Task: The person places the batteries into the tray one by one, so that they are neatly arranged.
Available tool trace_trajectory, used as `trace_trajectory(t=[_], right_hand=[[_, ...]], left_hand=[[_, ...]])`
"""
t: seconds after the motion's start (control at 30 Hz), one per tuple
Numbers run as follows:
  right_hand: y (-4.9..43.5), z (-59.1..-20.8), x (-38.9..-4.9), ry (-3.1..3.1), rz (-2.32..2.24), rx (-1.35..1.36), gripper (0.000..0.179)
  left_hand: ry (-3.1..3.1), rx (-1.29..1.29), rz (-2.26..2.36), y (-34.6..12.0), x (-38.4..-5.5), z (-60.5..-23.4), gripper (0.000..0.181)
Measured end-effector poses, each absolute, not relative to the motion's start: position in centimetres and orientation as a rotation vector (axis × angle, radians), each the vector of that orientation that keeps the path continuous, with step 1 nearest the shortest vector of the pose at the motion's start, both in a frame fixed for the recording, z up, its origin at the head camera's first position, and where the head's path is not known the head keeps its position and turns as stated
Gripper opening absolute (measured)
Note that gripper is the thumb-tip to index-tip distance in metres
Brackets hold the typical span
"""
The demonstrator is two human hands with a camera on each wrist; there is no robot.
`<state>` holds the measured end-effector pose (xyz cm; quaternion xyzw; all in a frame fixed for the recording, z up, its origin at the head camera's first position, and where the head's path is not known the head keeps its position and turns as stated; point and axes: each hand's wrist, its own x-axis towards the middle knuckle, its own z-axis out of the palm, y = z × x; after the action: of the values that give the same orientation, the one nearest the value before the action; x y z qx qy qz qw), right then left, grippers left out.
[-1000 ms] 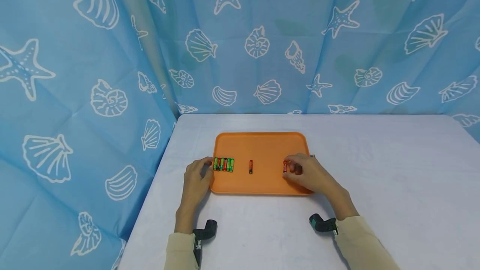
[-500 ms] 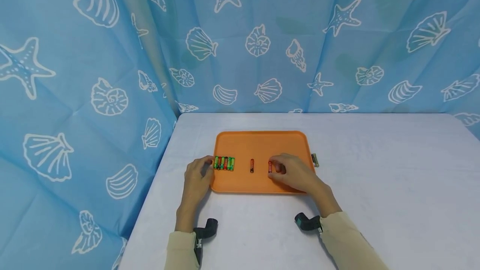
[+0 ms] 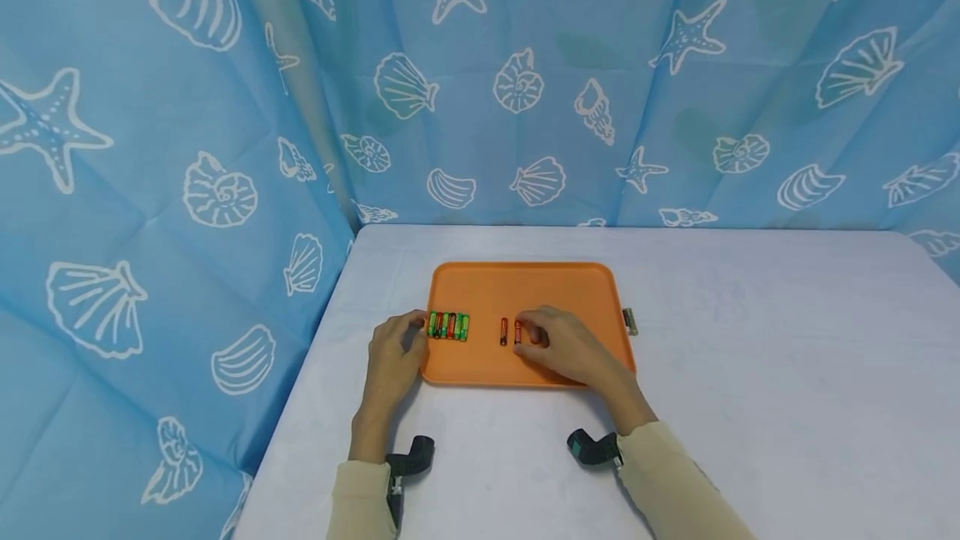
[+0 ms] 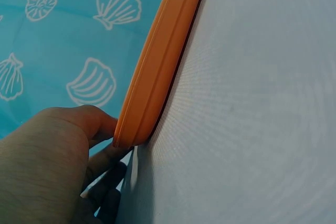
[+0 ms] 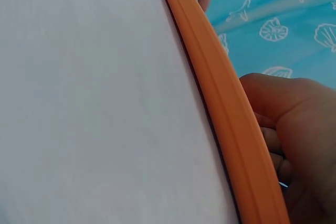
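Note:
An orange tray point(image 3: 555, 286) lies on the table. My left hand point(image 3: 393, 361) holds the tray's left edge; in the left wrist view its thumb point(image 4: 100, 121) is at the rim and the other fingers are lower, partly in shadow. My right hand point(image 3: 566, 347) pinches a red battery point(image 3: 517, 333) between thumb and fingers, low over the tray. Just left of it, a second red battery point(image 3: 503, 332) lies parallel, a narrow gap apart. In the right wrist view the tray wall hides the batteries and my right fingertips.
A side-by-side row of several green and red batteries point(image 3: 448, 326) lies at the tray's left end, beside my left fingertips. A small greenish battery-like piece point(image 3: 630, 322) sits against the tray's outer right edge. A blue shell-patterned curtain point(image 3: 480, 140) hangs behind and left of the white table point(image 3: 750, 357).
My right hand has slid left across the tray with the red battery, now close to the lone red one. The greenish piece at the right edge came into view. My left hand stayed put.

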<state>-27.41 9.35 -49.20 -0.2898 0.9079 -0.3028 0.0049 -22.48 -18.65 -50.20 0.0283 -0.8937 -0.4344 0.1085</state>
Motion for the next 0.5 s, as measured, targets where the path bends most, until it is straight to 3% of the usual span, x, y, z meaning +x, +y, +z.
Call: trace_trajectory(t=[0.5], right_hand=[[6.8, -49.7, -27.7, 2.839, -0.985, -0.966, 0.035]], left_hand=[[-2.634, 0.099, -1.284, -18.6, -22.5, -50.3, 0.032]])
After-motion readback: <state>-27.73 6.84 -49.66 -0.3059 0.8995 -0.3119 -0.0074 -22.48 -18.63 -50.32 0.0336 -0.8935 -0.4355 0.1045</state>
